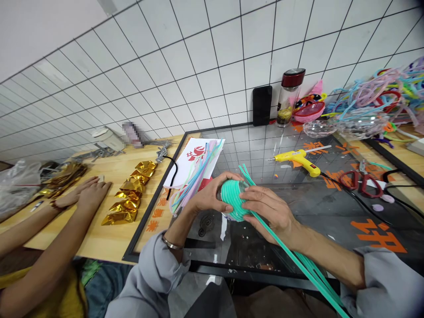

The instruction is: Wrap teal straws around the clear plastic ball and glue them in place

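A small round form wrapped in teal pipe cleaners (232, 199) is held up above the dark glass board. My left hand (215, 194) curls around its left side, thumb across the front. My right hand (270, 210) grips its right side, fingertips pressed on the wound coils. Long loose teal strands (298, 260) run from under my right hand down to the lower right, and two short ends stick up behind the form. What lies under the coils is mostly hidden; a clear rim shows at the top.
On the board lie a yellow glue gun (296, 160), red-handled scissors (361, 183) and pastel pipe cleaners (200, 170) on white paper. A phone (262, 105) and glass bottle (287, 99) stand at the wall. At left, a co-worker's hands (89, 194) rest near folded gold foil (130, 194).
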A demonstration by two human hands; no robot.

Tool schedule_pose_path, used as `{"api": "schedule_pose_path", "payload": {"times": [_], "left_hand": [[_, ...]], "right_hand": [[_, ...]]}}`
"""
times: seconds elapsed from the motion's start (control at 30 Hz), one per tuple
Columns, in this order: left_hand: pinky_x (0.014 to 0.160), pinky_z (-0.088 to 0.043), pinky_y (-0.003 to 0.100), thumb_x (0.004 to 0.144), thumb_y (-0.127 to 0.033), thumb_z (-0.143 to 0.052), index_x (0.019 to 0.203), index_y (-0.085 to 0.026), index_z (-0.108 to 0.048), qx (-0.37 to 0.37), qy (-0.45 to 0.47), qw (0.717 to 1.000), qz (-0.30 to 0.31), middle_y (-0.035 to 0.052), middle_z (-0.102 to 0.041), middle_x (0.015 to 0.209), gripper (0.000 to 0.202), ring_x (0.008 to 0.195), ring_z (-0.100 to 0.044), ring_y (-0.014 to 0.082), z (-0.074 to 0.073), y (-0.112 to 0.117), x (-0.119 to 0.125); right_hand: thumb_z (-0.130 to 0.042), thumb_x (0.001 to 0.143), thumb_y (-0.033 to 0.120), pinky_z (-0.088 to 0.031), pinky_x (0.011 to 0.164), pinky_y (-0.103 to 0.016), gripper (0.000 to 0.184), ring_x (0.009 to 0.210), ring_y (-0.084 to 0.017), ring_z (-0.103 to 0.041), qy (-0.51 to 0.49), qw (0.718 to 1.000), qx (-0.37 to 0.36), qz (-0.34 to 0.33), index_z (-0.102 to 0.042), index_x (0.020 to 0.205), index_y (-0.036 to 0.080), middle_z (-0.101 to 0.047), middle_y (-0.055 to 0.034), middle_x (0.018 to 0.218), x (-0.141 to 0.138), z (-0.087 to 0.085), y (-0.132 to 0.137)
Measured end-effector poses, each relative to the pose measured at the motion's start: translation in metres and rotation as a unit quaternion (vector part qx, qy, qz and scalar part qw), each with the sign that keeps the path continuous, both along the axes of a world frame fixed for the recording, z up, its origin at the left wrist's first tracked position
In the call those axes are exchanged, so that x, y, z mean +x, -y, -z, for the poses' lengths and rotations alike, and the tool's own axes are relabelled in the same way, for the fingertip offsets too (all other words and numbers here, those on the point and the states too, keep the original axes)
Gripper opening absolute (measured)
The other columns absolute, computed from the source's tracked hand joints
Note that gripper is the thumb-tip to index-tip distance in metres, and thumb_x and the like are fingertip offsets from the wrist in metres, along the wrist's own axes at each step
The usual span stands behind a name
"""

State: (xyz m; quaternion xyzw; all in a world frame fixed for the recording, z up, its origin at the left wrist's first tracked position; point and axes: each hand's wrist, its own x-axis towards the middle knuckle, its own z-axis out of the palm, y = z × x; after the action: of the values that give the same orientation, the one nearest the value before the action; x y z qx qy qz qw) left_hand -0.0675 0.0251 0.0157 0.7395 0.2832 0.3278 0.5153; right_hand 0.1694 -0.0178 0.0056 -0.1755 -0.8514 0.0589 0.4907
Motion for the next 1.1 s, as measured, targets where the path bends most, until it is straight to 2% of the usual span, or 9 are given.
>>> {"api": "schedule_pose_path", "payload": {"times": [0.6, 1.1], "left_hand": [[0.113, -0.034, 0.049, 0.063, -0.040, -0.090, 0.118, -0.027, -0.057, 0.009, 0.033, 0.999, 0.011, 0.0065, -0.059, 0.127, 0.065, 0.127, -0.052, 0.0302, 0.0024, 0.0001, -0.0009], [0.114, -0.034, 0.051, 0.065, -0.036, -0.089, 0.112, -0.025, -0.059, -0.005, 0.048, 0.999, 0.012, 0.0079, -0.059, 0.130, 0.057, 0.130, -0.052, 0.0310, 0.0004, 0.0005, 0.0004]], "right_hand": [[-0.067, 0.088, 0.013, -0.058, 0.099, -0.044, 0.018, 0.111, -0.024, -0.066, 0.005, 1.000, -0.006, -0.006, -0.062, 0.106, 0.013, -0.072, -0.0141, 0.111, 0.0002, 0.0009, -0.0016], [-0.067, 0.088, 0.016, -0.060, 0.094, -0.042, 0.018, 0.108, -0.024, -0.069, -0.006, 1.000, -0.004, 0.001, -0.062, 0.106, 0.016, -0.073, -0.0133, 0.109, -0.0011, -0.0001, -0.0014]]}}
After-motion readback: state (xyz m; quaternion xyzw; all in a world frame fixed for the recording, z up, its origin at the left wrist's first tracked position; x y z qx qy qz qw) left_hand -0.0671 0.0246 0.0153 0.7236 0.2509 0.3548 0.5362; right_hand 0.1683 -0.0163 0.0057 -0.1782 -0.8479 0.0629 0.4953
